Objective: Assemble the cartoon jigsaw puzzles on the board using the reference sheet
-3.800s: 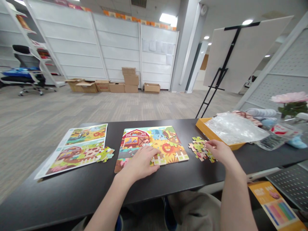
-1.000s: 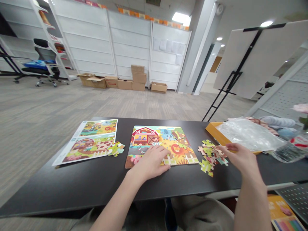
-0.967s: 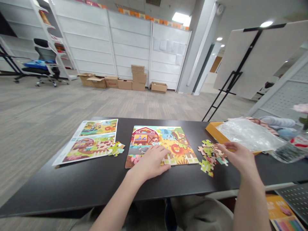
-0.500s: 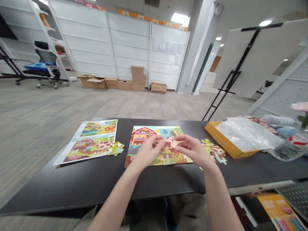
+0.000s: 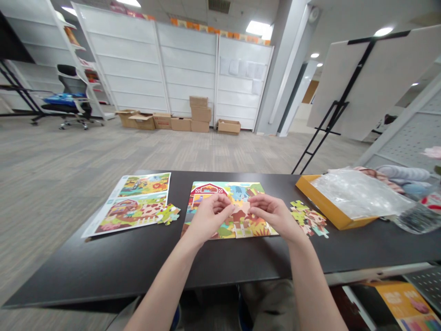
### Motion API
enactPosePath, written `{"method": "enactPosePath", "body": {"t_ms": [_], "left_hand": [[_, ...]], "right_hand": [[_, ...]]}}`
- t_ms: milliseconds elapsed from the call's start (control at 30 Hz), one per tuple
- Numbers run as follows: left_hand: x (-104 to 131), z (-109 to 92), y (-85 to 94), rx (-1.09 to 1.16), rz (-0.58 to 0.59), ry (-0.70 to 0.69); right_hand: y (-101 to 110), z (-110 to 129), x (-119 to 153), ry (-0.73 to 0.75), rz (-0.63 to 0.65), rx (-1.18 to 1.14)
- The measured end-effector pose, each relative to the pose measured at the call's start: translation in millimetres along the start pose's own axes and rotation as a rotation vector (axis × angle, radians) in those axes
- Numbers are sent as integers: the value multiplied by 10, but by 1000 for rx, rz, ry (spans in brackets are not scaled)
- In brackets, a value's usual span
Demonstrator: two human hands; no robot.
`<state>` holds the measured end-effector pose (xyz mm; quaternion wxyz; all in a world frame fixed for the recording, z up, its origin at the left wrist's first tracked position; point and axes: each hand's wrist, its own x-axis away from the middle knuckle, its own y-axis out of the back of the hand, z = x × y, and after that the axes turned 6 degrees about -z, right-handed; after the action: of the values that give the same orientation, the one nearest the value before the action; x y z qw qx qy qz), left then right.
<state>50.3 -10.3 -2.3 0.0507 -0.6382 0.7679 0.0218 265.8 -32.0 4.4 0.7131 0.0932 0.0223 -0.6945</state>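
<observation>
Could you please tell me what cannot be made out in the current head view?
In the head view:
Puzzle: partly hidden by the left hand and right hand.
Piece: too small to tell which hand grips it.
Box: inside covered by the bag.
Flower: cut off by the right edge.

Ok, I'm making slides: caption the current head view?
Left hand and right hand flank a pink-brown piece over the puzzle, loose pieces nearby.

Left hand [image 5: 211,216] and right hand [image 5: 275,216] both at a pink-and-brown puzzle piece [image 5: 241,212], pinching it over the puzzle board [image 5: 207,189]! Loose pieces [image 5: 309,219] lie beside the board; printed sheet [image 5: 134,208] at left.
</observation>
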Motion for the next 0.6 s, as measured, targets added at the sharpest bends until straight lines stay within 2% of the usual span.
{"method": "enactPosePath", "body": {"t_ms": [100,233,333,500,600], "left_hand": [[21,11,-21,0,64,35],[40,39,-89,-22,189,71],[36,28,-132,29,160,59],[-6,-24,-136,139,37,88],[-13,-19,-139,126,50,91]], "right_hand": [[-6,-9,-5,18,5,19],[-71,-1,-44,46,-63,-7],[-114,-9,-59,66,-103,-23],[-130,-66,-43,-15,61,1],[-124,-73,-50,-17,51,-12]]}}
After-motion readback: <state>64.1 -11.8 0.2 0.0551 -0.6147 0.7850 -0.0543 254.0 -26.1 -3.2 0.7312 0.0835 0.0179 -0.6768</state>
